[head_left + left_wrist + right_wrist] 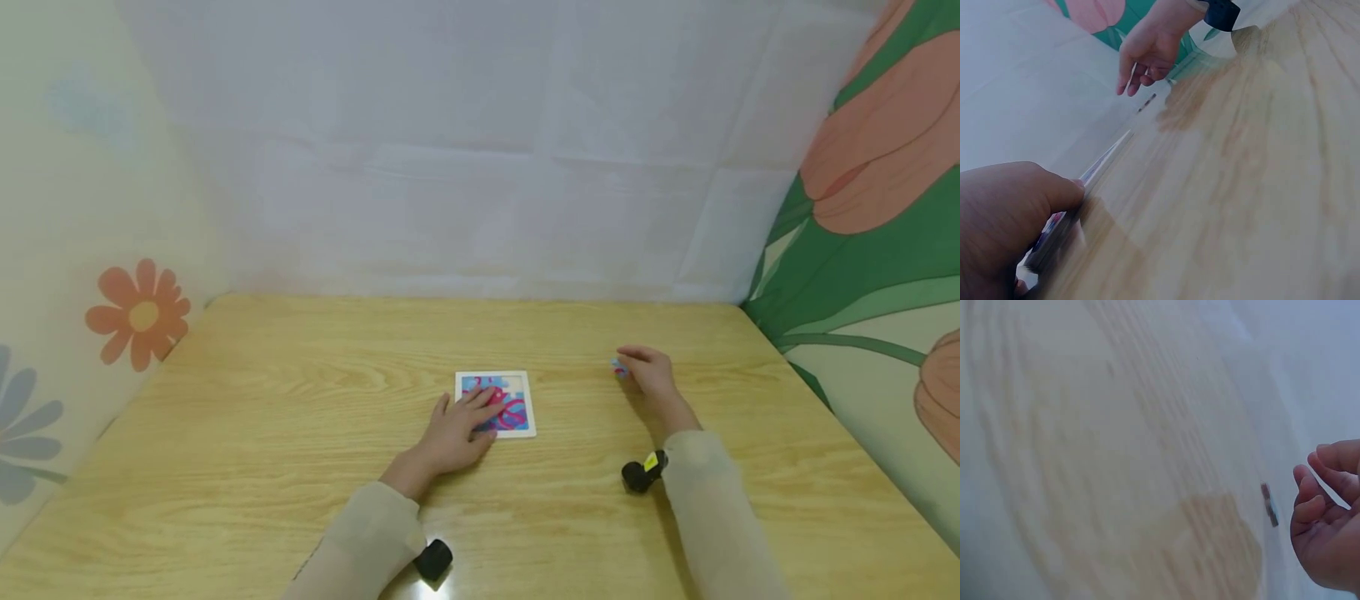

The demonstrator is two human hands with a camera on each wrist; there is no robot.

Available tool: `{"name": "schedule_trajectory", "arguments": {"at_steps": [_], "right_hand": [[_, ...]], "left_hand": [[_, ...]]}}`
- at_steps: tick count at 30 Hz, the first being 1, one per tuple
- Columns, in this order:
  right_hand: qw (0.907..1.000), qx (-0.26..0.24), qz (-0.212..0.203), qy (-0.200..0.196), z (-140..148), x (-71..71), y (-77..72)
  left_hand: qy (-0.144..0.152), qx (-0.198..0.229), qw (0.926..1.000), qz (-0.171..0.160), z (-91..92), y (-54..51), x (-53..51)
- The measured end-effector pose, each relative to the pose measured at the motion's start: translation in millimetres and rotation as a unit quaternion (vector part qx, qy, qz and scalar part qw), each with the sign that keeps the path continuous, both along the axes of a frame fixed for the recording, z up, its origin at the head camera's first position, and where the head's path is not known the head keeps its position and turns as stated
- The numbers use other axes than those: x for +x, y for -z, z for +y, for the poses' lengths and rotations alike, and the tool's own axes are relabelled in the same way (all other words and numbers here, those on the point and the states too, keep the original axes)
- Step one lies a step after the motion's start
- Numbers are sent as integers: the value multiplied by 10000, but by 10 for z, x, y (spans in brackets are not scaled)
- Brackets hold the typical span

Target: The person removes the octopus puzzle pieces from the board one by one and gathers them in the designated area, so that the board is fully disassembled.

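A small square jigsaw puzzle in a white frame point(532, 417) lies on the table, its picture blue with pink curling shapes. The upper right of the picture has a pale patch. My left hand point(457, 432) rests on the puzzle with fingers spread, covering its left part; in the left wrist view the thumb point(1063, 192) lies along the frame's edge. To the right, a small blue and pink puzzle piece point(618, 367) lies on the table. My right hand point(651, 373) hovers beside it, fingers loosely bent; both wrist views show a gap between fingertips and piece point(1269, 505).
The wooden table point(300, 400) ends at a white cloth point(450, 208) at the back. Painted flower panels stand at left point(138, 315) and right point(862, 283). Black wrist cameras hang near both sleeves, one point(433, 560) left and one point(642, 473) right.
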State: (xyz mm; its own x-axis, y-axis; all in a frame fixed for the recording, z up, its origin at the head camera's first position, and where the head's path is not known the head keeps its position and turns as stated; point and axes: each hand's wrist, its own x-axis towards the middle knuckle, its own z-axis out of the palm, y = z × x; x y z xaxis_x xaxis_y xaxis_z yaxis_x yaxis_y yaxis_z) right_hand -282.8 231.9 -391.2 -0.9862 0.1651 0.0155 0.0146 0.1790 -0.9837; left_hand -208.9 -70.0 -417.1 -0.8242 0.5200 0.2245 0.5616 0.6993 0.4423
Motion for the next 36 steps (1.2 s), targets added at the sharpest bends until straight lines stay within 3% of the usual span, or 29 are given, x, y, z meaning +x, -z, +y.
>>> {"name": "schedule_trajectory", "arguments": {"at_steps": [6, 12, 18, 26, 36], "right_hand": [[9997, -37, -121, -211, -169, 26, -76], [9987, 268, -4, -435, -337, 22, -69], [9971, 302, 89, -693, -520, 51, -68], [9954, 248, 101, -924, -739, 88, -49], [9934, 177, 169, -1119, -951, 100, 21]], "left_hand": [[33, 78, 10000, 26, -6, -15, 6], [-21, 215, 9998, 32, -7, -5, -1], [-156, 449, 9982, 360, -4, 5, -20], [-699, 243, 9967, 328, -27, -4, -24], [-1169, -35, 9926, 336, -41, -11, -30]]}}
